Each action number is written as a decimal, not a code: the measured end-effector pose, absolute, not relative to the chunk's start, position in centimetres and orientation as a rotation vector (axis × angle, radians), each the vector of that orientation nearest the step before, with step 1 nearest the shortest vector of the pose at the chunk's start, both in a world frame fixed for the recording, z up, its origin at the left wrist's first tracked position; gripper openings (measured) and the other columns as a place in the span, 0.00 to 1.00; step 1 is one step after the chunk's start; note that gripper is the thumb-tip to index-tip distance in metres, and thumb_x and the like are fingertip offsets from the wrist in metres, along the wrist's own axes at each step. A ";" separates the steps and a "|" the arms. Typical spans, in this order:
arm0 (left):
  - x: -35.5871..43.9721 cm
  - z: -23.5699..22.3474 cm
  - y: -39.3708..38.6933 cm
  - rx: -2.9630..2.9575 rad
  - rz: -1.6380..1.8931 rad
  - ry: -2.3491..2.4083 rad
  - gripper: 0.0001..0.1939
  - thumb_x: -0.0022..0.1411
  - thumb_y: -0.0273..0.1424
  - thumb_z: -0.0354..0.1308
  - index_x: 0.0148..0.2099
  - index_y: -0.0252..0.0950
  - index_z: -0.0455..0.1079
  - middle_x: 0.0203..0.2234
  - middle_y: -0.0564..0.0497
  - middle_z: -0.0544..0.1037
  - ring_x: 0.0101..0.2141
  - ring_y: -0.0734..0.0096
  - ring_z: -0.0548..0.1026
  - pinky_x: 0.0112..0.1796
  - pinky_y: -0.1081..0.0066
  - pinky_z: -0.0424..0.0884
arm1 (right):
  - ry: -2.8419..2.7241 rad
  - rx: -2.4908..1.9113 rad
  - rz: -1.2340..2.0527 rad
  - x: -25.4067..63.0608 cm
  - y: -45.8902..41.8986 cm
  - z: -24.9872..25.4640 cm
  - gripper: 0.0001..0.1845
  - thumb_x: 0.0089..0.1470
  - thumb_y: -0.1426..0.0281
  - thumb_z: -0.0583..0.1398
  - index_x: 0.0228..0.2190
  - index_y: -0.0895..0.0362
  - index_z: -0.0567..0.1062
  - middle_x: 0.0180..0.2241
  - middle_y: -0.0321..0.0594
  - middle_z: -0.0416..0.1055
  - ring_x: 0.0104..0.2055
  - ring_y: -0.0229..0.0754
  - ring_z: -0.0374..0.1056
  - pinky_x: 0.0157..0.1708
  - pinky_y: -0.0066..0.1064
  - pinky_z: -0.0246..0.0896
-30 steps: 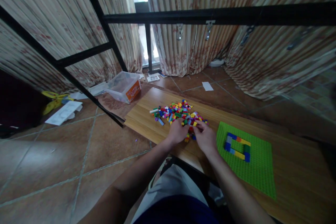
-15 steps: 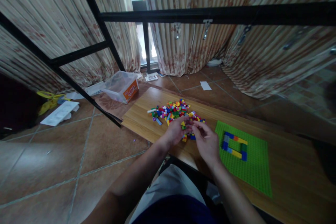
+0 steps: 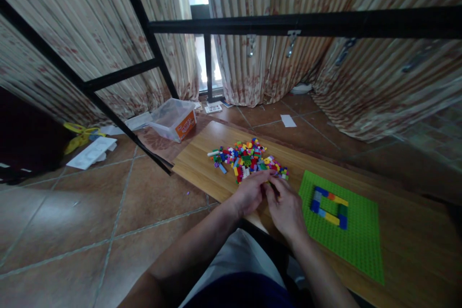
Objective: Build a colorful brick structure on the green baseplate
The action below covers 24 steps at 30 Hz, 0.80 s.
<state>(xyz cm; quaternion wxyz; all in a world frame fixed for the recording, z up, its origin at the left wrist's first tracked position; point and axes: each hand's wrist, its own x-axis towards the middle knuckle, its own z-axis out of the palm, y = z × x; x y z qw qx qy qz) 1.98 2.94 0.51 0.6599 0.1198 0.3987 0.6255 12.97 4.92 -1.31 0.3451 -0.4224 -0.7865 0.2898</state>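
My left hand [image 3: 250, 193] is curled over the near edge of a pile of colourful toy building bricks [image 3: 246, 160]. A little yellow shows at its fingers, where yellow and green bricks lay a moment ago. My right hand [image 3: 288, 208] meets it from the right, thumb and fingers pinched together at the left fingertips. Whatever sits between the right fingers is hidden. To the right lies a green baseplate [image 3: 361, 236], bearing a rectangular ring of blue, yellow, orange, grey and green bricks [image 3: 332, 220].
The wooden table [image 3: 198, 163] runs from left to right before me. Beyond its left end stands a clear plastic box [image 3: 169, 118] with an orange label. A black metal frame [image 3: 252, 25] crosses in front of striped curtains. White paper [image 3: 288, 121] lies on the tiled floor.
My hands have closed together, and the left has turned so its fingers cover the yellow and green bricks seen in it before. The whole view has shifted slightly.
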 end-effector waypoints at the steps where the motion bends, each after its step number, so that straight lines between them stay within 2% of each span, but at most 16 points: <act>1: 2.1 0.1 2.8 0.308 1.434 0.949 0.11 0.54 0.32 0.65 0.38 0.32 0.75 0.28 0.51 0.76 0.30 0.74 0.72 0.35 0.74 0.68 | -2.050 -1.099 0.754 13.2 4.9 -1.3 0.18 0.61 0.61 0.51 0.44 0.53 0.77 0.44 0.45 0.75 0.45 0.47 0.71 0.47 0.41 0.65; 4: 2.6 -1.0 2.5 0.428 1.482 1.074 0.10 0.52 0.33 0.66 0.36 0.32 0.74 0.26 0.53 0.74 0.27 0.77 0.69 0.32 0.75 0.66 | -2.034 -1.078 0.775 13.7 4.8 -1.4 0.17 0.61 0.61 0.52 0.42 0.52 0.79 0.42 0.44 0.77 0.43 0.47 0.72 0.45 0.40 0.66; 11: 3.1 -2.3 2.4 0.545 1.510 1.228 0.11 0.62 0.36 0.55 0.39 0.34 0.74 0.29 0.50 0.74 0.29 0.72 0.70 0.31 0.73 0.67 | -1.758 -1.149 0.960 14.1 4.8 -2.2 0.17 0.57 0.56 0.58 0.37 0.53 0.81 0.41 0.44 0.79 0.43 0.47 0.74 0.45 0.40 0.68; 15: 1.9 -2.0 3.3 0.956 1.463 1.516 0.11 0.64 0.33 0.51 0.41 0.36 0.74 0.33 0.48 0.76 0.33 0.68 0.72 0.38 0.70 0.68 | -1.715 -1.228 0.968 13.8 6.0 -2.6 0.19 0.54 0.54 0.60 0.37 0.54 0.81 0.40 0.44 0.79 0.41 0.48 0.74 0.44 0.40 0.67; 18: 0.6 -1.6 4.7 1.272 1.343 1.794 0.11 0.64 0.31 0.52 0.44 0.38 0.74 0.37 0.46 0.78 0.38 0.62 0.74 0.46 0.65 0.67 | -1.794 -1.260 0.827 13.6 7.8 -3.2 0.19 0.54 0.55 0.58 0.37 0.55 0.81 0.40 0.46 0.78 0.40 0.48 0.73 0.43 0.40 0.66; 24: -1.0 -1.9 7.3 1.733 0.974 2.026 0.11 0.61 0.25 0.54 0.45 0.32 0.73 0.39 0.37 0.77 0.44 0.52 0.73 0.51 0.60 0.65 | -2.042 -1.272 0.571 13.2 10.4 -5.2 0.21 0.56 0.57 0.53 0.39 0.56 0.80 0.39 0.47 0.76 0.38 0.48 0.71 0.42 0.40 0.64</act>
